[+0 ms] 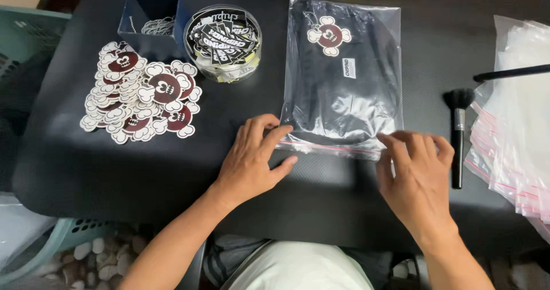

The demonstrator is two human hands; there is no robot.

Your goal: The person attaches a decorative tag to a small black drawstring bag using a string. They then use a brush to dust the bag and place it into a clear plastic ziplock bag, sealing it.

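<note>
From my remote seat, I see both hands working the near edge of a clear zip bag (342,75) lying just right of centre on the black padded table (86,164). The bag holds a folded dark garment (344,89) with a maroon-and-white flower-shaped tag showing through near the top. My left hand (252,161) sits at the bag's lower left corner, thumb and fingers closed narrowly on the pink-lined seal strip. My right hand (415,172) is at the lower right corner, fingers curled down and pressing on the same strip. In the upper left of the frame lies a heap of flower-shaped card tags (140,92) in white and maroon, and beside them a round clear tub (223,43) filled with black-and-white stickers. Behind the heap stands a small dark blue box (150,16) with ball chains inside. At the right, a black make-up brush (458,135) lies just beside my right hand, and a stack of empty clear bags (513,129) fills the right edge.
</note>
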